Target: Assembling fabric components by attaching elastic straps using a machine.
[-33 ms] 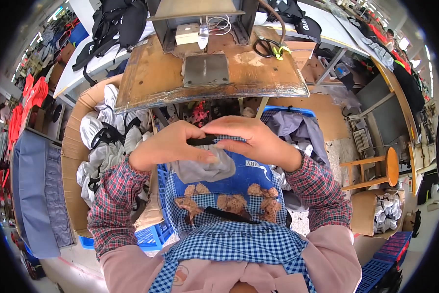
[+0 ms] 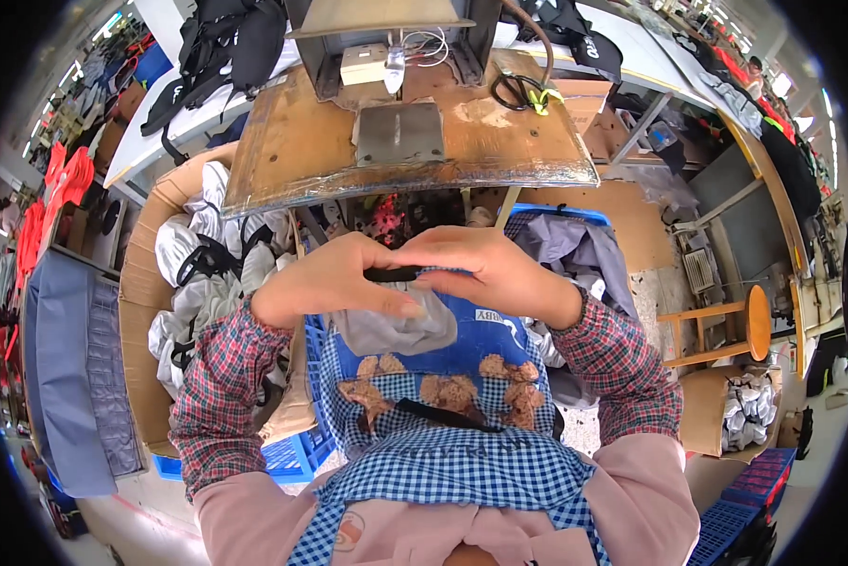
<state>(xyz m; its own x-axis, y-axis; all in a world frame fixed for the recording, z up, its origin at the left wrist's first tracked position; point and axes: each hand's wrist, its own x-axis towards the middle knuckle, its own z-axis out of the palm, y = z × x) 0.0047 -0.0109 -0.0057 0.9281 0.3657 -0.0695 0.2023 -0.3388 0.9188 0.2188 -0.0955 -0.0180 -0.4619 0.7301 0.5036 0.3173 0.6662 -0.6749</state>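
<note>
In front of my chest, both hands are raised with their fingertips meeting. My left hand [image 2: 334, 274] grips a light grey cloth piece [image 2: 400, 324] by its black edge [image 2: 393, 274], thumb in front and fingers behind. My right hand [image 2: 490, 269] pinches the other end of that black edge, its thumb just under the curled fingers. Below them, the grey cloth hangs over the blue checked apron [image 2: 452, 467] with brown bear patches. A black strap [image 2: 448, 416] lies across the apron. The cloth's far side is hidden by my hands.
Ahead stands a worn wooden worktable [image 2: 301, 137] with a metal plate [image 2: 399, 132] and black-handled scissors [image 2: 515, 91]. At left, a large cardboard box [image 2: 146, 330] holds white and grey cloth pieces; a blue bin [image 2: 575, 213] with grey cloth stands right. A wooden stool [image 2: 756, 323] is farther right.
My hands barely move. The gap between my right thumb and fingers looks slightly narrower, and the grip on the cloth stays the same.
</note>
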